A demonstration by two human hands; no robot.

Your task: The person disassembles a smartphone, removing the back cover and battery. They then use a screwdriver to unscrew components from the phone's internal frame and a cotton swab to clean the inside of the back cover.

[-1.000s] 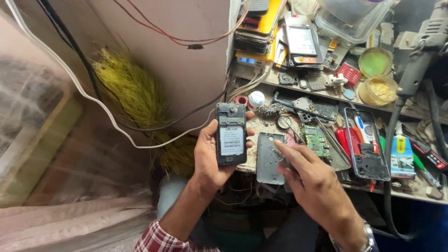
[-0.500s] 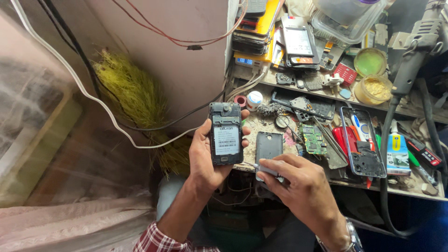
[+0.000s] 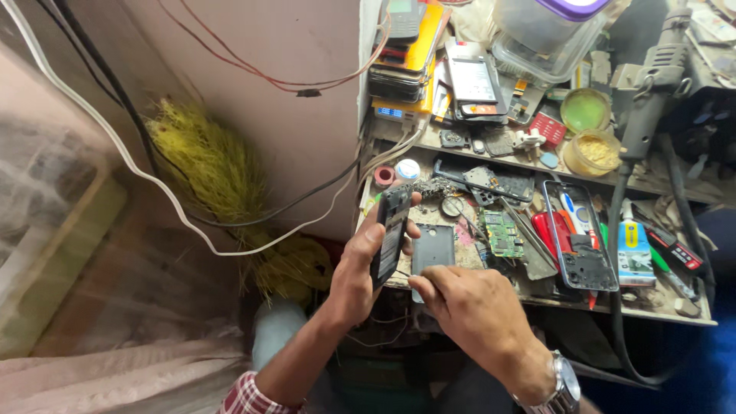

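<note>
Left hand: the left hand (image 3: 360,268) grips an opened dark phone (image 3: 391,234), turned nearly edge-on, thumb on its near side.
Right hand: the right hand (image 3: 468,307) pinches the lower end of a grey back cover (image 3: 434,249) just beside the phone.
Wrist: a metal watch (image 3: 565,387) shows on the right wrist.
Worktop: the cluttered worktop (image 3: 537,295) carries a green circuit board (image 3: 502,232), a black phone frame (image 3: 583,238) and a glue tube (image 3: 634,253).
Back shelf: a stack of phones (image 3: 406,54), two small yellow-green tubs (image 3: 586,111).
Wall side: a yellow brush (image 3: 203,157) behind white and black cables.
</note>
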